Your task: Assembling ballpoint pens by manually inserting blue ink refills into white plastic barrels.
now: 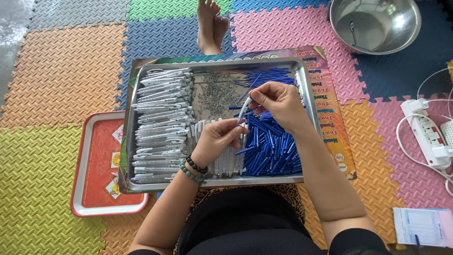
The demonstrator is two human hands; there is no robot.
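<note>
My left hand (pixel 217 140) grips the lower end of a white pen barrel (pixel 244 110) held upright over a steel tray (pixel 133 89). The fingers of my right hand (pixel 279 102) pinch the barrel's top end. In the tray, white pen barrels (pixel 163 123) fill the left side in rows, a heap of small metal springs (pixel 218 93) lies at the middle back, and blue refill tubes (pixel 271 146) are piled on the right. Beaded bracelets circle my left wrist.
The steel tray rests on a colourful printed board (pixel 332 118) over foam floor mats. A red tray (pixel 94 189) lies at the left. A steel bowl (pixel 375 23) sits at the back right, a white power strip (pixel 427 134) with cables at the right, a paper pad (pixel 420 226) at the lower right. Another person's bare feet (pixel 211 26) are beyond the tray.
</note>
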